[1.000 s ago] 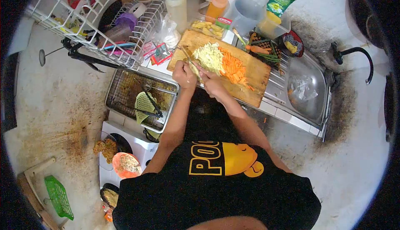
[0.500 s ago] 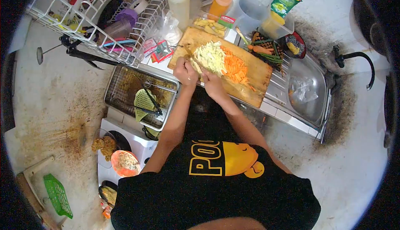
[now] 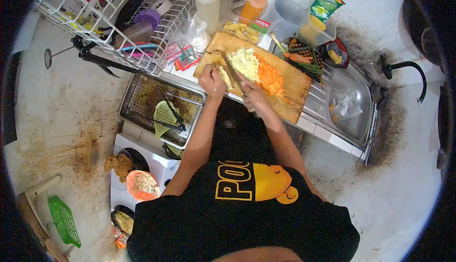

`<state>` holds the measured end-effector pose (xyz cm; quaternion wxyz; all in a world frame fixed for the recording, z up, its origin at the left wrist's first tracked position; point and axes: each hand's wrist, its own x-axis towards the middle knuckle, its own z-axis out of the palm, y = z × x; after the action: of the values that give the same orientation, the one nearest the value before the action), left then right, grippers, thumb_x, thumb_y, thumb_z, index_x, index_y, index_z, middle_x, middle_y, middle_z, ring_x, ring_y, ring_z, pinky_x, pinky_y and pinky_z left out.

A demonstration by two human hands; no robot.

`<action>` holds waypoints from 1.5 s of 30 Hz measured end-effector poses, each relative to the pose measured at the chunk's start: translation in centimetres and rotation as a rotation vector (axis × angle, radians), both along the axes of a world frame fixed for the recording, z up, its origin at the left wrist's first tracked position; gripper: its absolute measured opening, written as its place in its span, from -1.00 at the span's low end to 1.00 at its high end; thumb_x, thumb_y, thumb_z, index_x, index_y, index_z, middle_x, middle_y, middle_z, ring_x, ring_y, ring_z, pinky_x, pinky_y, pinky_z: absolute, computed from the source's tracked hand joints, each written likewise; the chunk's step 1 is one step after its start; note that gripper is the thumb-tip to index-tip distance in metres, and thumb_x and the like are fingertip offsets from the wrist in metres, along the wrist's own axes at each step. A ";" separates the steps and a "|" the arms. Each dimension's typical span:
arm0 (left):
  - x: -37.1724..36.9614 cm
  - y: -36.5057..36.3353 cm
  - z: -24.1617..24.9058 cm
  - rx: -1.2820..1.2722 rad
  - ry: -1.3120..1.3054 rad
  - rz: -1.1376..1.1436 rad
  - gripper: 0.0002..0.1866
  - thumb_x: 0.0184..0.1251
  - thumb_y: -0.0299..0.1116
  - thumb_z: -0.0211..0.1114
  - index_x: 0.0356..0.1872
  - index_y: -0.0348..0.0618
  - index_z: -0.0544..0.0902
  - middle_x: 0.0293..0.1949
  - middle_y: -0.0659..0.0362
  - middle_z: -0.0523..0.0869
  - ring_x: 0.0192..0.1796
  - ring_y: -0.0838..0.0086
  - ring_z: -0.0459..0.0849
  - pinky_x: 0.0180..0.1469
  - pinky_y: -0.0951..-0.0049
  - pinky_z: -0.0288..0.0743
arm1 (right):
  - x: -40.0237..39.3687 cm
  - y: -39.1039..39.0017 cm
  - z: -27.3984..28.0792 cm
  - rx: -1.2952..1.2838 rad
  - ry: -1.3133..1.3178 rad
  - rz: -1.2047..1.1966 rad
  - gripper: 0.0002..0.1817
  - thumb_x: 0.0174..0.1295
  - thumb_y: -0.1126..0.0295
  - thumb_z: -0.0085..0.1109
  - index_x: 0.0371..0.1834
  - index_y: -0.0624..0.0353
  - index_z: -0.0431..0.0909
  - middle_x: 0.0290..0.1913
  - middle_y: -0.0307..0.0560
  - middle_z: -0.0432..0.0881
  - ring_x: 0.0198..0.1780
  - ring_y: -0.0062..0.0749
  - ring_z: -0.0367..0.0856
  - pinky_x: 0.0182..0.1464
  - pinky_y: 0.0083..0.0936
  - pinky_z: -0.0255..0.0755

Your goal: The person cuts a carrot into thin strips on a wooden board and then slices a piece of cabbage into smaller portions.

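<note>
A wooden cutting board (image 3: 297,93) lies at a slant on the counter. On it, shredded pale vegetable (image 3: 243,62) sits beside a pile of orange carrot strips (image 3: 270,75). My left hand (image 3: 212,80) is closed round a pale vegetable piece (image 3: 224,77) at the board's left end. In my right hand (image 3: 254,97) is a knife (image 3: 231,69), its fingers wrapped round the handle. The blade slants up and left, between the held piece and the shredded pile.
To the left are a metal basin (image 3: 192,138) with a strainer (image 3: 165,118) and a white dish rack (image 3: 159,65). A sink (image 3: 351,119) with a black faucet (image 3: 403,64) is at the right. Bottles (image 3: 207,8), a tray of yellow pieces (image 3: 241,31) and a green packet (image 3: 326,4) stand behind.
My right hand has moved right and slightly down, away from my left hand. The knife blade now shows clearly beside the held piece.
</note>
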<state>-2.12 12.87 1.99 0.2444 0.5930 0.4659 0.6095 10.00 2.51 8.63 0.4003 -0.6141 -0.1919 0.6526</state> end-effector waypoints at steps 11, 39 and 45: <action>-0.6 0.4 0.4 -0.070 -0.060 -0.131 -0.83 0.18 -0.52 0.08 -0.58 -0.35 0.47 -0.61 -0.04 0.55 -0.57 0.22 0.55 -0.47 0.29 0.36 | 1.8 -1.0 4.6 0.097 -0.062 -0.008 -0.53 0.55 0.06 -0.11 0.51 -0.47 0.26 -0.63 -0.51 0.07 -0.71 -0.75 0.00 -0.72 -0.73 -0.04; -2.7 -2.2 1.8 -0.123 0.316 -0.119 -0.52 0.16 -0.37 0.21 0.11 -0.35 0.43 0.00 -0.15 0.45 0.12 -0.05 0.42 0.23 0.07 0.24 | 5.3 -1.8 3.9 0.305 -0.474 0.311 -0.56 0.54 0.41 -0.17 0.45 0.13 0.36 0.32 -0.06 0.55 0.35 -0.44 0.41 0.44 -0.48 0.16; -2.4 -2.2 1.7 -0.105 0.265 -0.082 -0.54 0.16 -0.37 0.17 0.10 -0.34 0.46 0.00 -0.16 0.44 0.12 -0.06 0.40 0.21 0.03 0.23 | 7.2 -0.4 0.7 0.548 -0.714 0.605 -0.57 0.57 0.39 -0.21 0.44 0.10 0.38 0.25 -0.14 0.60 0.16 -0.53 0.55 0.31 -0.52 0.30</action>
<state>-4.56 10.65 3.67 0.2361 0.6735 0.5005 0.4902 17.24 2.13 9.36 0.2502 -0.5879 -0.6474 0.4156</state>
